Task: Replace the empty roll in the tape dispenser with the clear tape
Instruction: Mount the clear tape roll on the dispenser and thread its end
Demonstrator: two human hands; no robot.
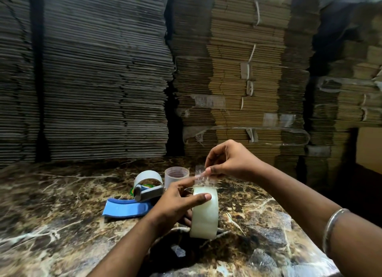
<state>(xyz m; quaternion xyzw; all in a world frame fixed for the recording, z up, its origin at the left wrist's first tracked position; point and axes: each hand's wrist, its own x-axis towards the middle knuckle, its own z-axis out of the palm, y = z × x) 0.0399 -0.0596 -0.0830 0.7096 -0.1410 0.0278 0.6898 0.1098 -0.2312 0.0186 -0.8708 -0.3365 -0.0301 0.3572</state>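
Observation:
A fat roll of clear tape [205, 212] stands on edge above the marbled table [62, 225]. My left hand [175, 202] grips it from the left, index finger laid across its top. My right hand [229, 161] pinches the loose tape end [203, 177] and holds it up from the roll. To the left lies the tape dispenser [142, 194], with a blue handle, grey roller and white curved guard. An empty roll core [176, 176] stands upright just behind the dispenser.
Tall stacks of flattened cardboard [237, 80] wall off the far side of the table, some bound with string and tape. A small scrap of clear tape [178, 251] lies on the table near me. A metal bangle [334, 229] circles my right wrist.

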